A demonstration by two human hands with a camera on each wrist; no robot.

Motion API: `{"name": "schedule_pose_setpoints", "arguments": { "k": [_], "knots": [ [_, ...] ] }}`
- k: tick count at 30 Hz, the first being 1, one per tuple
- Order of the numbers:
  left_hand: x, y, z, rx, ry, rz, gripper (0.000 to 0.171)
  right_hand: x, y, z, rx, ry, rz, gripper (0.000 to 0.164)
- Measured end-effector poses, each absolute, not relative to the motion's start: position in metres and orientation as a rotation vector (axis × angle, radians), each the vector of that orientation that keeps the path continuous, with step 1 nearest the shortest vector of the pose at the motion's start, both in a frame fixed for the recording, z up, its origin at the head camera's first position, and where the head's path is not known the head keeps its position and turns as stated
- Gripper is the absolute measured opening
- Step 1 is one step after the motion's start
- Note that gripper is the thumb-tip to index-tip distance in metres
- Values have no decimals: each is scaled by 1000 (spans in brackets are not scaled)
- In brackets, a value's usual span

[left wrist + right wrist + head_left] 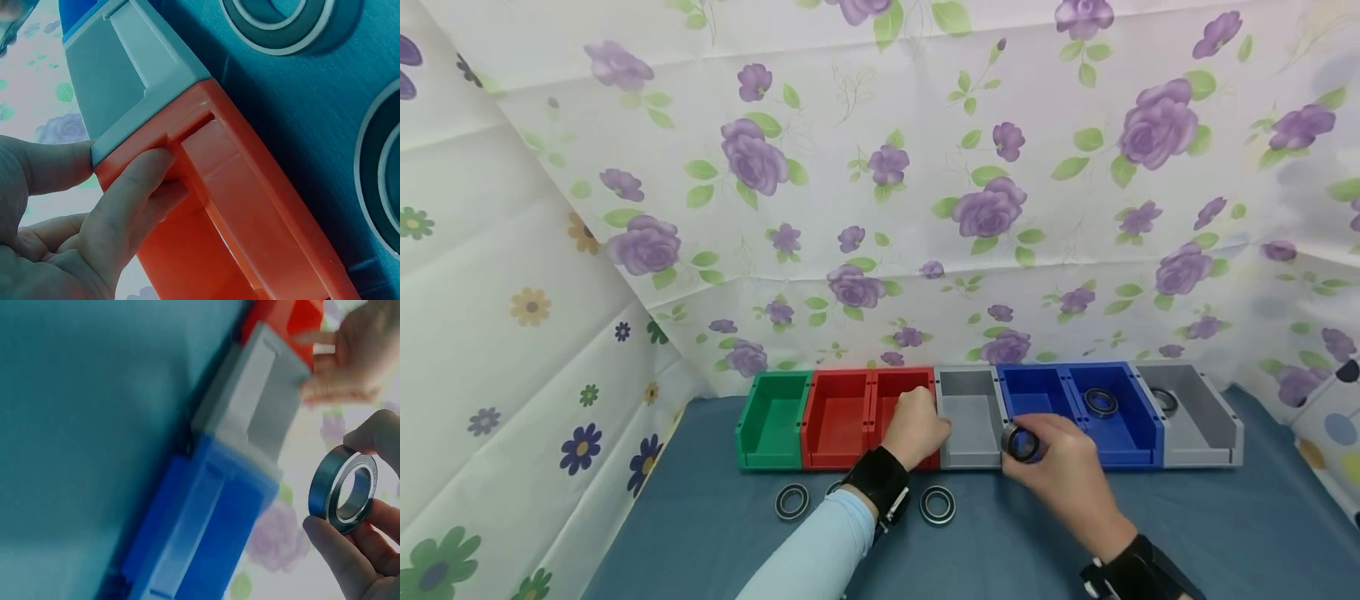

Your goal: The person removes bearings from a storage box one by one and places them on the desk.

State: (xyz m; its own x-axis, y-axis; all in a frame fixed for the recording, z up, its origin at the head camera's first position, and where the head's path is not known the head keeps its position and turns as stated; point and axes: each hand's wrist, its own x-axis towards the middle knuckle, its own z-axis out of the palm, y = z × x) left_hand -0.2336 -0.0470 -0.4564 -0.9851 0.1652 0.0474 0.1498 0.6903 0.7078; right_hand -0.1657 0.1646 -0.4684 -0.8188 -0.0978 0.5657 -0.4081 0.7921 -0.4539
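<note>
My right hand (1063,462) pinches a ball bearing (1021,444) between thumb and fingers, over the front of the left blue bin (1033,387). The right wrist view shows that metal bearing (344,489) with its bore facing sideways. My left hand (916,427) is at the right red bin (895,385). In the left wrist view, its thumb and fingers pinch the side wall where the red bin (250,206) meets the middle grey bin (131,69). Two bearings, one left (792,502) and one right (937,505) of the left wrist, lie on the blue-green cloth.
A third bearing (833,487) is mostly hidden by the left forearm. The row also has a green bin (777,417), another red bin (837,417), a right blue bin (1123,433) and an end grey bin (1206,417). Bearings sit in the last two. Flowered sheeting (865,225) hangs behind.
</note>
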Motion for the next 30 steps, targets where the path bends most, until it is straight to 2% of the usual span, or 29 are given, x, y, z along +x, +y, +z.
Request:
{"name": "schedule_pose_setpoints", "arguments": {
  "k": [13, 19, 30],
  "knots": [
    [-235, -47, -458, 257, 2867, 1192, 24, -146, 135, -488, 453, -2856, 732, 46],
    [-234, -47, -457, 252, 2865, 1187, 22, -149, 132, -493, 508, -2957, 731, 44],
    [-233, -48, -456, 242, 2858, 1188, 20, -155, 132, -503, 598, -3139, 751, 51]
  ]
}}
